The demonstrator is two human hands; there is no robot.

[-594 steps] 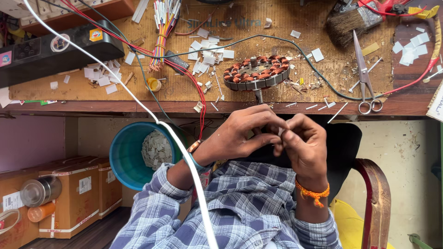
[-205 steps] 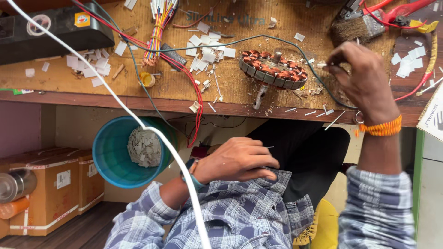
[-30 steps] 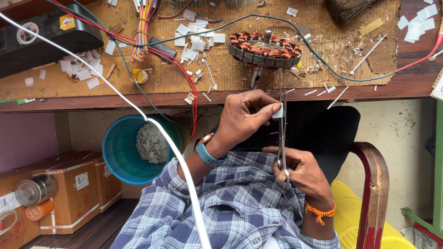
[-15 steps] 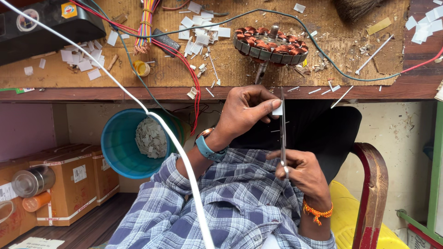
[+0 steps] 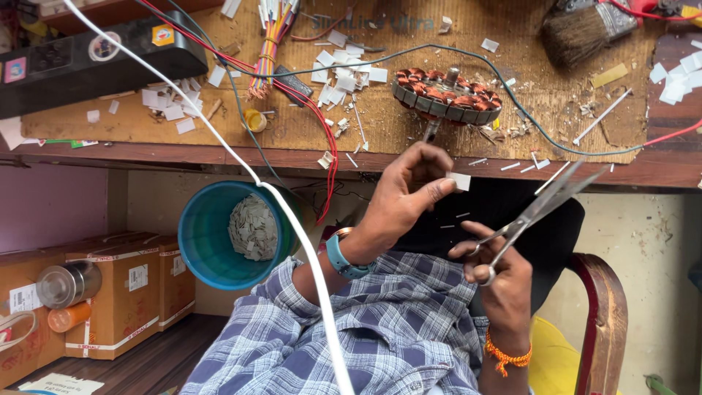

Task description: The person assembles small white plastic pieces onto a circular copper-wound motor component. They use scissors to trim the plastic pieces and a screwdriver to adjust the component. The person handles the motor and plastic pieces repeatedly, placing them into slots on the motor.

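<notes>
Head view, left hand (image 5: 406, 197) pinching paper slip (image 5: 459, 181), right hand (image 5: 501, 281) raising scissors (image 5: 545, 205)

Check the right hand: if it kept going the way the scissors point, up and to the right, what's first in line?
Probably the front edge of the wooden bench. The scissors in the right hand aim at it, with loose white strips there. Depth is unclear; the tips may pass below the edge.

scissors (image 5: 545, 205): shiny metal | bench (image 5: 146, 124): rough wood | bucket (image 5: 201, 241): smooth plastic

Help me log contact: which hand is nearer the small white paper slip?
Left. The left hand pinches the white slip at its fingertips; the right hand sits below it, holding scissors.
</notes>
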